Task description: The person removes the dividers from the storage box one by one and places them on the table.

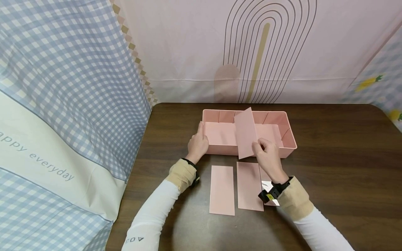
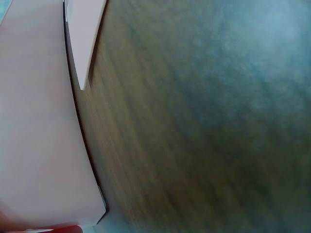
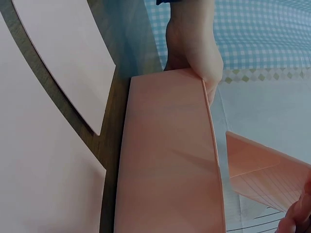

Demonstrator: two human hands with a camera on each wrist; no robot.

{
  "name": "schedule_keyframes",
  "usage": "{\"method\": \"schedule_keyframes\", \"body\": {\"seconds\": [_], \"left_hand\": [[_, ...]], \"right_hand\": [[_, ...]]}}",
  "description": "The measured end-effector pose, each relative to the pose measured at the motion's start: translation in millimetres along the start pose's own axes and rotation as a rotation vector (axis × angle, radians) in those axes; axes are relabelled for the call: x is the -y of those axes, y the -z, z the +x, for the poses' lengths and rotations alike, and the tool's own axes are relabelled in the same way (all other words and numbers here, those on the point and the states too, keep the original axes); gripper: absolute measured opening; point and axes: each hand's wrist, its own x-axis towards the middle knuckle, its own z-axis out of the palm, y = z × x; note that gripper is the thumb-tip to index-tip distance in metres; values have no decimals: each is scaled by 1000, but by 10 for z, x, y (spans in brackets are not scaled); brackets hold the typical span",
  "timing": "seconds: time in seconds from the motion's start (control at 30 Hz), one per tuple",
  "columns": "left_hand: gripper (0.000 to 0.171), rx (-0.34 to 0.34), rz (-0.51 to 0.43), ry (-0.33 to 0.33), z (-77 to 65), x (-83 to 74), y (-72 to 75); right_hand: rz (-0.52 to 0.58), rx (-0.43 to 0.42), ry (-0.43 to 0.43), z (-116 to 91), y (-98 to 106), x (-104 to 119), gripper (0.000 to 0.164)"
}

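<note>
A long pink box with an open top stands on the table. At its left end, my left hand grips the wall, one finger lying along the outside; the same hand appears in the right wrist view. Above the box's middle, a thin pink divider panel is held tilted. My right hand pinches this panel by its lower right edge; in the right wrist view, its fingers show at the panel's edge. Vertical lines mark the box's inner walls.
In front of the box lie a left pink panel and a middle pink panel, flat on the brown wooden table. Another panel, partly glossy white, is mostly hidden under my right wrist. A patterned cloth hangs behind the table.
</note>
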Motion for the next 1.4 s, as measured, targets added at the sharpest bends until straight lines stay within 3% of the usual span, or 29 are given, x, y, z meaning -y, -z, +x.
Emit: {"method": "schedule_keyframes", "body": {"seconds": [0.77, 1.4], "left_hand": [[55, 11, -1, -2, -4, -7, 11], [55, 4, -9, -6, 3, 6, -8]], "right_hand": [[-48, -73, 40, -54, 87, -37, 35], [-88, -84, -3, -137, 174, -103, 35]]}}
